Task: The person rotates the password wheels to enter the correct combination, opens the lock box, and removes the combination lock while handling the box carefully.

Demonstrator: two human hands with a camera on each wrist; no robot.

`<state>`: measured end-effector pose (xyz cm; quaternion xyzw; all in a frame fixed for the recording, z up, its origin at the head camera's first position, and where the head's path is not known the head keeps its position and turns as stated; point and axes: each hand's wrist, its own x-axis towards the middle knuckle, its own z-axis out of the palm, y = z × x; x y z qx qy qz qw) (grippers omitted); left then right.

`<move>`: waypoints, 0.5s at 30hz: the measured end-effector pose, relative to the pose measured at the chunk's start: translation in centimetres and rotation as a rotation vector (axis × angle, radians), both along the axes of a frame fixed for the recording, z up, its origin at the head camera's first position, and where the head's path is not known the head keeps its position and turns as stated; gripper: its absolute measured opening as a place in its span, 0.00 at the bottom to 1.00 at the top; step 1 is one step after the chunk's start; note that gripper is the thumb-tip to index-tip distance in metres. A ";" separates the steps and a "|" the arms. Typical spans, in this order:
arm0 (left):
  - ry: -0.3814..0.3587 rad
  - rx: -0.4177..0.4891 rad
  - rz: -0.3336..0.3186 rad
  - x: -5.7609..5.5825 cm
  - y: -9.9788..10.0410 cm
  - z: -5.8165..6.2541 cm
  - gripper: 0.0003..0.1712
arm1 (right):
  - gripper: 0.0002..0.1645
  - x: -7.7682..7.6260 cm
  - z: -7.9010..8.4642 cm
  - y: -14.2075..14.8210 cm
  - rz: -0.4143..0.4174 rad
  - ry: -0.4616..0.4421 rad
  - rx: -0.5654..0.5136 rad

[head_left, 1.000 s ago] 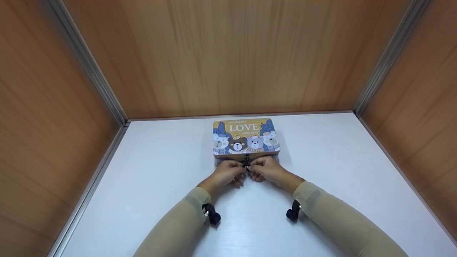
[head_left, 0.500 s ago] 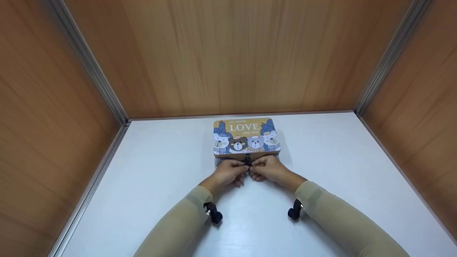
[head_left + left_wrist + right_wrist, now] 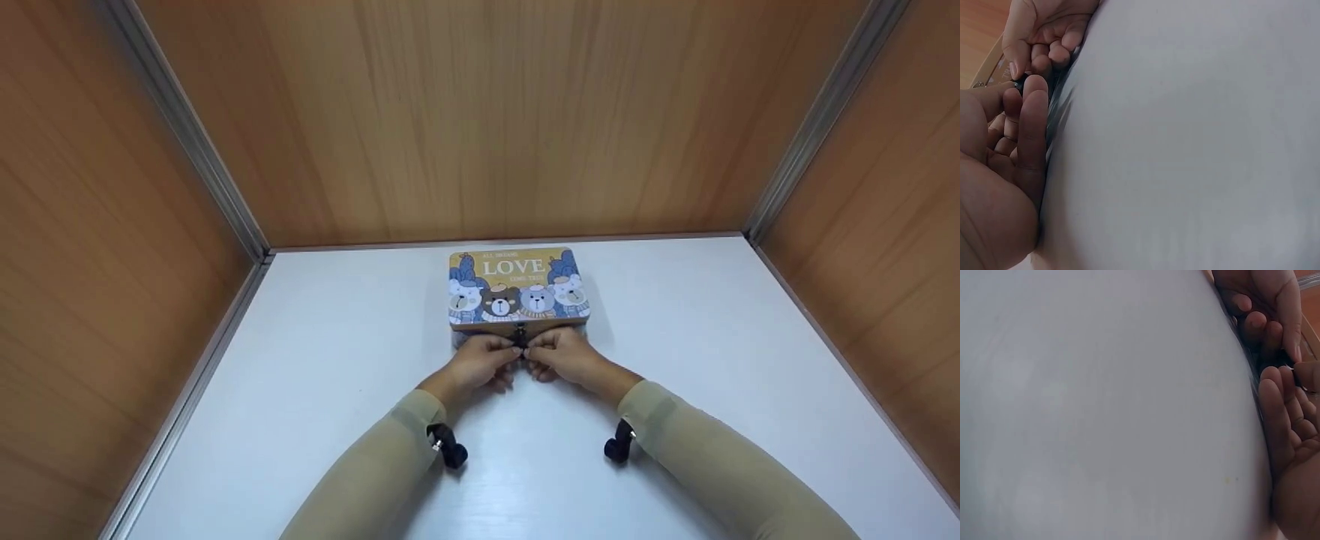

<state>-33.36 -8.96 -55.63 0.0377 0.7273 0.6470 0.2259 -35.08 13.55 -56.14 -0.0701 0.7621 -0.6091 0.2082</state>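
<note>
A rectangular tin box (image 3: 517,289) with a yellow lid, printed bears and the word LOVE stands closed near the back of the white table (image 3: 360,450). A dark clasp (image 3: 520,331) runs down the middle of its front. At the clasp's lower end, my left hand (image 3: 478,363) and right hand (image 3: 568,357) pinch a small black lock (image 3: 1019,83) from either side, thumbs facing each other. Fingers hide most of the lock. In the right wrist view, a dark edge of it shows between the fingertips. The other fingers curl loosely underneath, low over the table.
Wood-grain panels (image 3: 480,127) rise behind the table and at both sides, joined by grey metal corner strips (image 3: 199,150). The box sits close to the back panel. Small black cameras hang below both sleeves.
The fingertips have drawn closer around the lock, covering more of it than a second ago. The box stays where it was.
</note>
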 end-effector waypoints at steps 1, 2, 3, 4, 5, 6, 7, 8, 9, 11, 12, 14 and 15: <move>-0.005 0.002 0.001 0.0 0.0 0.0 0.12 | 0.11 0.1 0.1 0.0 0.003 0.000 0.000; -0.010 0.005 0.002 0.0 0.0 0.0 0.12 | 0.11 0.1 0.1 -0.1 0.008 -0.003 0.002; -0.016 0.010 0.004 0.0 0.0 0.0 0.12 | 0.11 0.1 0.1 -0.1 0.014 -0.004 0.003; -0.022 0.016 0.007 0.0 0.0 0.0 0.12 | 0.11 0.2 0.1 -0.1 0.021 0.001 0.003; -0.027 0.023 0.009 0.1 0.0 0.0 0.12 | 0.11 0.1 0.0 -0.1 0.026 0.000 0.005; -0.030 0.029 0.009 0.1 0.0 -0.1 0.11 | 0.11 0.1 0.0 -0.2 0.025 -0.006 0.000; -0.029 0.036 0.009 0.1 0.0 -0.2 0.11 | 0.12 0.1 0.0 -0.2 0.021 -0.012 -0.006; -0.027 0.042 0.008 0.1 0.0 -0.3 0.11 | 0.13 0.1 -0.1 -0.2 0.015 -0.019 -0.010; -0.024 0.046 0.006 0.1 0.0 -0.4 0.11 | 0.13 0.1 -0.1 -0.2 0.009 -0.025 -0.019; -0.018 0.050 0.004 0.0 0.1 -0.5 0.11 | 0.15 0.0 0.0 -0.1 -0.007 -0.046 -0.033; -0.014 0.050 0.003 0.0 0.1 -0.4 0.11 | 0.16 0.0 0.0 -0.1 -0.013 -0.054 -0.043; -0.010 0.042 0.006 0.0 0.1 -0.4 0.11 | 0.16 0.0 0.2 -0.1 -0.019 -0.063 -0.055; -0.011 0.038 0.009 0.0 0.1 -0.4 0.11 | 0.16 0.0 0.3 0.0 -0.019 -0.065 -0.060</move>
